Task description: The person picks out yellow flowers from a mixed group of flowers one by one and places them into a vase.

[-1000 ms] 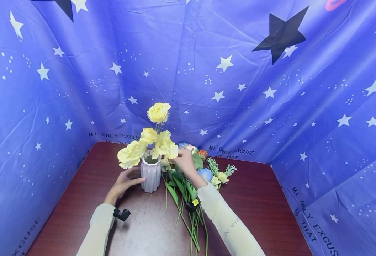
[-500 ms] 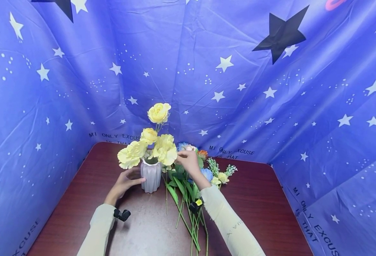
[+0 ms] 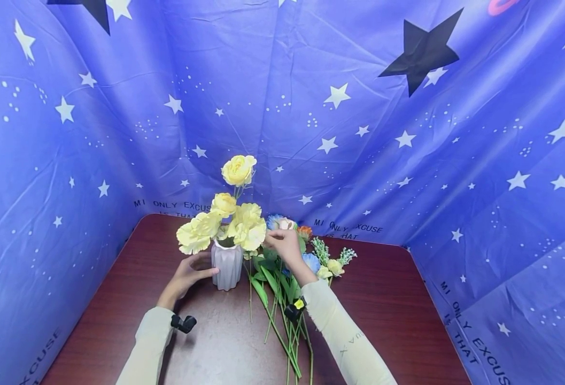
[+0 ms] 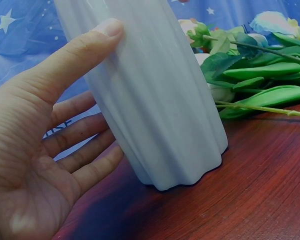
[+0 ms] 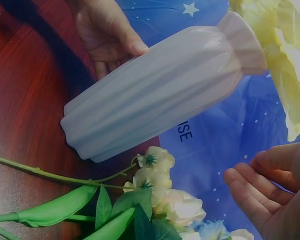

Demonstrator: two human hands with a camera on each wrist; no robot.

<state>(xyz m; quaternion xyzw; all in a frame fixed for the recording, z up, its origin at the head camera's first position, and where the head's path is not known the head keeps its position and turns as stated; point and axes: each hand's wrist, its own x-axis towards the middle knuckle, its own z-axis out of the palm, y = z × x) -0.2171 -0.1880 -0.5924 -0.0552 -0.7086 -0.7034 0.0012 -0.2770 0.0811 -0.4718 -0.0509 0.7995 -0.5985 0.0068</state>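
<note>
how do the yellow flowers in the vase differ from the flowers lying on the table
The yellow fabric flowers stand upright in the ribbed white vase; the loose mixed-colour flower stems lie flat on the dark red wooden table. The vase bunch is all yellow; the loose pile mixes blue, orange, cream and green. Both look artificial.

Even bright light filling head view; backdrop (image 3: 359, 80) bending at edges from wide lens. Wrist views running dimmer, bluish. Dark shadow lying under vase (image 4: 155, 90) on table (image 4: 270, 185). Soft sheen showing on vase; nearest fingers (image 5: 255, 195) blurring slightly.
</note>
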